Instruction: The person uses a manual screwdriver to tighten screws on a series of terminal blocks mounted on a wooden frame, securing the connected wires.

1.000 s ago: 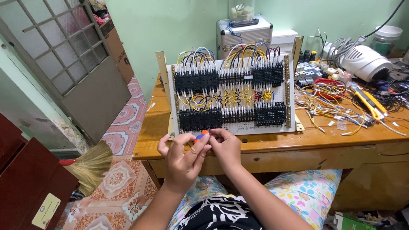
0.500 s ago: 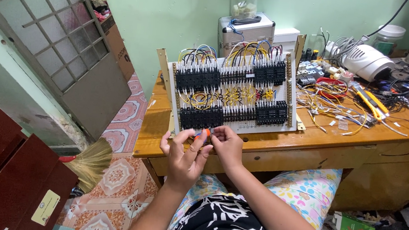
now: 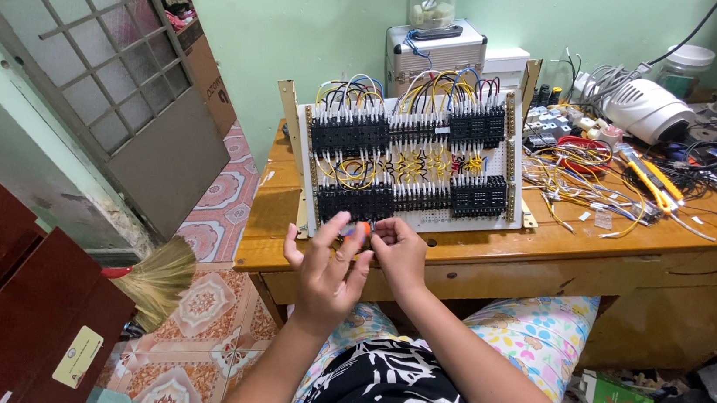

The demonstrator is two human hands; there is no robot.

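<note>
Left hand (image 3: 327, 269): raised in front of the counter's near edge, back of the hand to the camera, fingers spread loosely; thumb and forefinger seem to pinch the small orange piece (image 3: 362, 227), though the grip itself is hidden.
Right hand (image 3: 400, 251): just beside the left, fingertips pinched together at the same orange piece, as if both hands steady it for fine work.
Orange piece: tiny, between the two hands, right below the lower edge of the wiring panel (image 3: 411, 158); too small to say what it is.
Wiring panel: white board propped tilted on the counter (image 3: 494, 254), leaning back so its face meets the eye; rows of black terminal blocks joined by yellow, blue and black wires.
Right part of the counter: loose wire offcuts (image 3: 583, 192), yellow-handled cutters (image 3: 651, 181), a white appliance (image 3: 643, 111) near the back edge.
Behind the panel: a silver case (image 3: 436, 53) with a clear jar on top.
In the way: nothing between hands and panel; the wire clutter lies well apart to the right.
Floor, left: a straw broom (image 3: 154, 274) on patterned tiles.
</note>
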